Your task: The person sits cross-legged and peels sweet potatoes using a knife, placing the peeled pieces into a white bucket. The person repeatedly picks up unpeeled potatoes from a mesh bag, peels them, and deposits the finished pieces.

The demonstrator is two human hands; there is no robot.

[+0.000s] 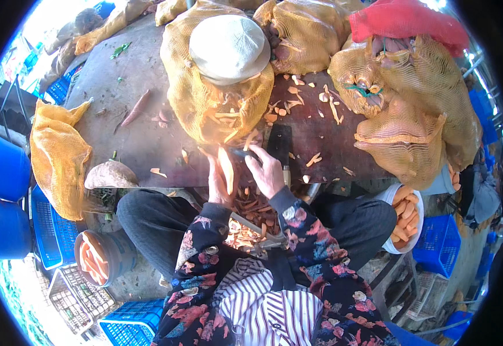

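My left hand (219, 184) holds a peeled orange sweet potato (226, 166), long and upright, above the table's front edge. My right hand (266, 168) is closed around a dark-handled tool (239, 152), likely a peeler, its head hidden. A strip of orange flesh or peel (249, 140) stands by its fingers. Below my hands, peelings (253, 212) fill a container between my knees. Just beyond my hands an open yellow mesh sack (217, 104) holds orange pieces, with a pale cap (230, 47) on top. A knife with a pale handle (286, 174) lies to the right.
Mesh sacks of sweet potatoes (428, 95) crowd the table's (148, 142) right side. A stone (111, 174) sits at its front left edge. Peeled sweet potatoes fill a white bucket (420, 225) at right and a round bucket (122, 255) at left. Blue crates (132, 318) stand around.
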